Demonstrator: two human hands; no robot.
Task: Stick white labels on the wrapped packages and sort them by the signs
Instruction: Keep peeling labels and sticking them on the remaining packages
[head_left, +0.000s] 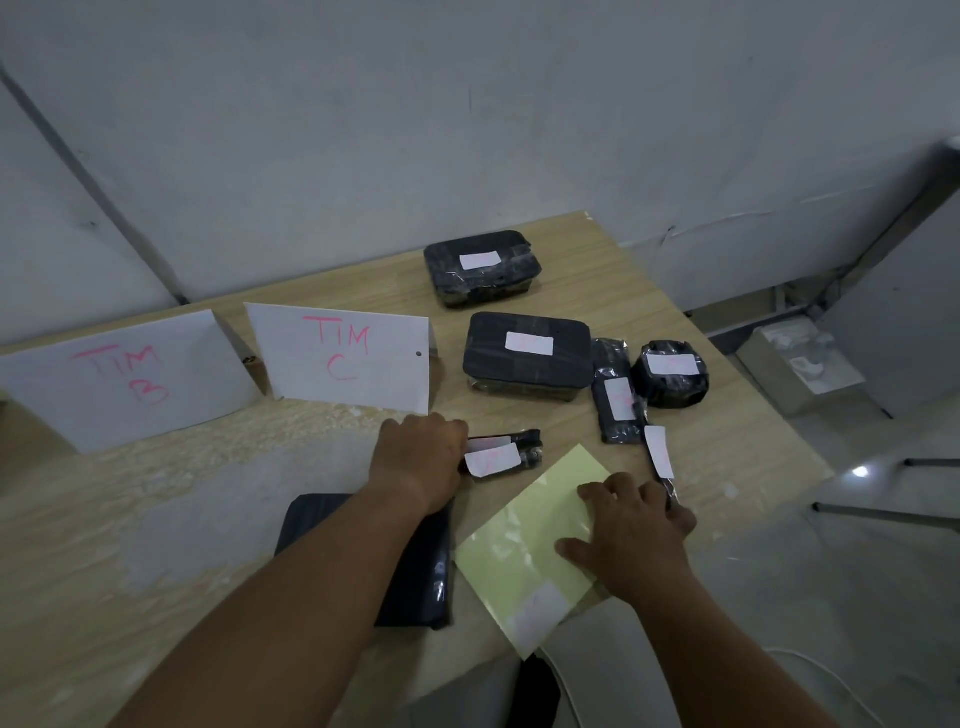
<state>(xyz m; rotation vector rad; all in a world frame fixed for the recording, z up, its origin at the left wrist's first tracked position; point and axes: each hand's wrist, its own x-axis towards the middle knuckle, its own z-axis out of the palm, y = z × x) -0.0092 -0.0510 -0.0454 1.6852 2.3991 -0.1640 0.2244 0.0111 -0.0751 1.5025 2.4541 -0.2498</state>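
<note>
As left grip (421, 457) holds package (514, 453), sign (343, 358) behind

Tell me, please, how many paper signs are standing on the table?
2: the TIM B sign at the left edge, the TIM C sign right of it. More may lie beyond the frame.

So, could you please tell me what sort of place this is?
Probably a plain back room or office used for makeshift parcel sorting: a wood-grain table against a bare grey wall, handwritten paper signs reading TIM B and TIM C, and black wrapped packages bearing white labels.
</note>
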